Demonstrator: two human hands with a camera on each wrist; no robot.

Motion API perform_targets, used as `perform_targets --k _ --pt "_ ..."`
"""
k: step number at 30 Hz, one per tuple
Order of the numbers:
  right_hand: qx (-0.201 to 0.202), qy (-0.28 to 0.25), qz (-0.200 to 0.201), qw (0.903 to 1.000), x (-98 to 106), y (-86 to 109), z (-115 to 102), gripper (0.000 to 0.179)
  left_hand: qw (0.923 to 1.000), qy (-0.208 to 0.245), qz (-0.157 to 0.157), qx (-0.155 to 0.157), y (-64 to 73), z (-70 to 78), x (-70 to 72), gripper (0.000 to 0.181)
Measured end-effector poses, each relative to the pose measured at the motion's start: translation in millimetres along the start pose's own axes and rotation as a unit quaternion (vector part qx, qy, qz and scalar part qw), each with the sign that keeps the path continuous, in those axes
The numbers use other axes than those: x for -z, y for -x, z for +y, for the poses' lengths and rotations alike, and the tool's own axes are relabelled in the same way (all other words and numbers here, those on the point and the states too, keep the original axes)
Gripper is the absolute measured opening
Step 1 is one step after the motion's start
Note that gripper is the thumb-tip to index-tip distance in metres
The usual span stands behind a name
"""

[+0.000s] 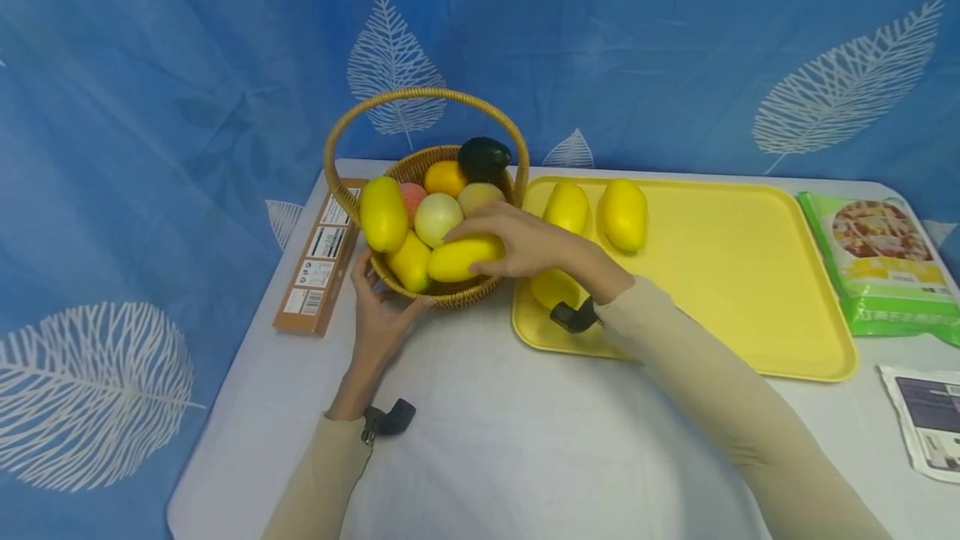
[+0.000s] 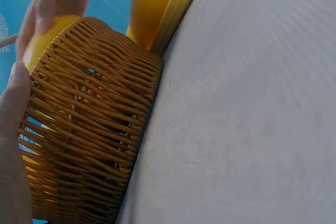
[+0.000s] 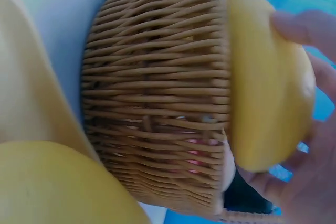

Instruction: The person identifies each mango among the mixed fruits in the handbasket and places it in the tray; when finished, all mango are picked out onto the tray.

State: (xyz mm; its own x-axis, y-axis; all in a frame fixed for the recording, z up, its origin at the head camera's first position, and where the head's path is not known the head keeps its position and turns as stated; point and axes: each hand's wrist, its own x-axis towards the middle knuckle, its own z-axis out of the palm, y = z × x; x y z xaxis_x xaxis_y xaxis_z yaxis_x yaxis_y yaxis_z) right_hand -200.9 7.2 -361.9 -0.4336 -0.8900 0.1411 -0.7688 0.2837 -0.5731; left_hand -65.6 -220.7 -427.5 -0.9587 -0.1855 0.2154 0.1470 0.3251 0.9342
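Note:
A wicker basket [image 1: 465, 298] with a tall hoop handle stands on the table, heaped with fruit. My left hand [image 1: 380, 322] grips its near left side, thumb at the front rim. In my right hand [image 1: 525, 242] is a yellow mango [image 1: 459, 261], lying at the basket's near right edge. The right wrist view shows fingers curled round that mango [image 3: 265, 82], which overlaps the rim. Around it in the basket lie two more mangoes [image 1: 384, 215], a pale round fruit [image 1: 438, 220], an orange fruit [image 1: 444, 178], a reddish fruit [image 1: 412, 198] and a dark green avocado [image 1: 480, 158].
Right of the basket is a yellow tray [image 1: 720, 273] bearing mangoes [image 1: 625, 215], one partly under my right wrist. A long brown box [image 1: 318, 261] lies left of the basket. At the far right are a green food packet [image 1: 885, 265] and a purple-white packet [image 1: 930, 419].

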Motion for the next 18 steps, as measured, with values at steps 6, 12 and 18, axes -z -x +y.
perform_targets --k 6,12,18 --pt "-0.039 0.007 0.058 0.9975 5 11.5 -3 0.051 1.0 -0.003 0.002 0.002 1.3 2.3 0.5 0.103" --pt "-0.042 -0.013 0.022 0.9988 -1 21.2 1 0.035 1.0 0.0 0.003 0.001 1.7 -2.2 0.2 0.103" --pt "-0.056 -0.058 -0.031 0.9963 4 25.4 1 0.035 1.0 0.0 0.003 0.005 1.2 -1.4 -1.6 0.103"
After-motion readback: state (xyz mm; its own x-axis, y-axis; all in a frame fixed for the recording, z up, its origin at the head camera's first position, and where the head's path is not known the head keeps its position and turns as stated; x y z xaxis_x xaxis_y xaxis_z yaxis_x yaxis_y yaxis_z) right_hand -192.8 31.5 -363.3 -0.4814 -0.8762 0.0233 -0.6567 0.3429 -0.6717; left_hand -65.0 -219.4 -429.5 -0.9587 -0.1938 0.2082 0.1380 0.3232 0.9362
